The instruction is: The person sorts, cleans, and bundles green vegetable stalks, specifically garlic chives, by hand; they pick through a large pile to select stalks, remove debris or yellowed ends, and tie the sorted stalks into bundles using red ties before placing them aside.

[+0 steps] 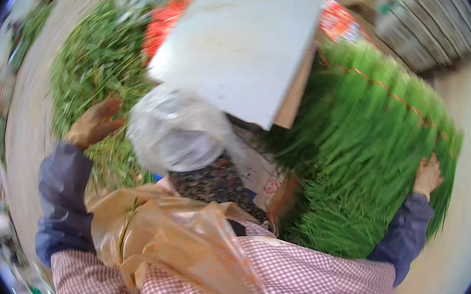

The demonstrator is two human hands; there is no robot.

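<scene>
My left hand point(96, 124) hovers at the near side of a heap of loose green stalks and leaves point(98, 56), its fingers spread and holding nothing. On the right, my right hand point(428, 175) lies against the outer edge of a thick stack of long, thin green bundles that look like garlic chives point(357, 149), fingers stretched out over the blades. Orange-red ties point(392, 95) run across these bundles toward their far, paler ends. Motion blurs the scene somewhat.
A white board point(241, 43) rests on a brown one ahead of me. Clear plastic point(176, 128) covers one knee, and a tan plastic sheet point(178, 239) lies over my lap. Red netting point(167, 26) sits beside the board. Stacked crates point(428, 32) stand far right.
</scene>
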